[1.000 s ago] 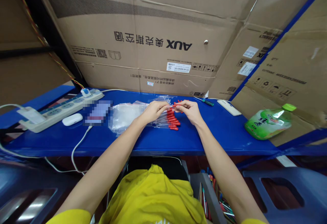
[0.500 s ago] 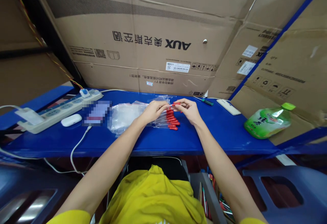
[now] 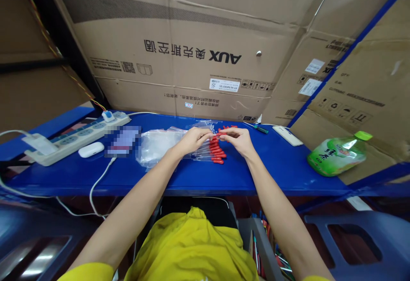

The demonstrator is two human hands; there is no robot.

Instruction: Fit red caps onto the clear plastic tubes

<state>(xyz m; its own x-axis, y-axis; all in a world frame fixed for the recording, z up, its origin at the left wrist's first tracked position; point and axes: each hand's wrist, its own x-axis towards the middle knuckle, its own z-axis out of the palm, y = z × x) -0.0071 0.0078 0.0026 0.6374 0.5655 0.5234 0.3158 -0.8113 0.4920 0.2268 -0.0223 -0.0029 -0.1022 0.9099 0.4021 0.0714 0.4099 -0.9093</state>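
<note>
Both hands meet over the blue table (image 3: 256, 174). My left hand (image 3: 194, 139) is closed in a pinch at the thin end of a small red-handled screwdriver-like piece, largely hidden by the fingers. My right hand (image 3: 237, 138) pinches the red handle (image 3: 221, 134) of that piece, its thumb and fingertips pressed together. Beneath them lies a row of similar pieces with red handles (image 3: 218, 155) to the right and thin clear shafts (image 3: 201, 153) to the left. More clear shafts (image 3: 205, 124) and loose red handles (image 3: 230, 127) lie just behind the hands.
Clear plastic bags (image 3: 155, 146) lie left of the row. Further left are a phone (image 3: 123, 141), a white case (image 3: 91, 149) and a power strip (image 3: 80, 136). A green screwdriver (image 3: 261, 129), a white device (image 3: 287, 136) and a green bottle (image 3: 336, 153) stand right. Cardboard (image 3: 192, 16) walls the back.
My right hand has shifted slightly, with its fingers straighter around the red handle. Loose red handles behind it now show more. My left hand stays nearly in place.
</note>
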